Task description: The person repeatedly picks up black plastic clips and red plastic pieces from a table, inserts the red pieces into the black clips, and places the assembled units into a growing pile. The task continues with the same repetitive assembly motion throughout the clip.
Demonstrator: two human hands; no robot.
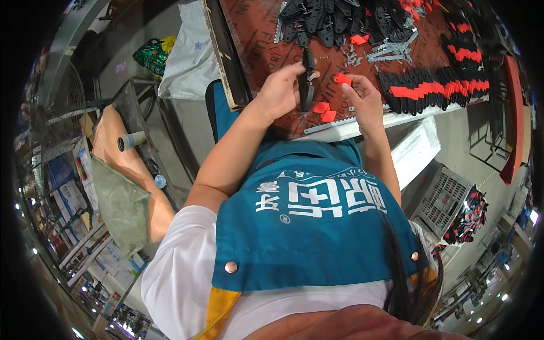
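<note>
Near the front left corner of the counter, our left hand has its grip clamped on a long black part, which points toward the far edge. Just to its right, our right hand has its grip together on a small red piece, pinched between thumb and fingers and held apart from the black part. Between our hands, closer to the near edge, we have loose red pieces on the counter, and a toothed metal strip lies along that edge. Toward the far edge sits a heap of black parts, with small metal bits and a pile of metal strips on the right of it. To the right of our hands, a row of black-and-red pieces runs along the near edge, and a further group lies by the right edge.
</note>
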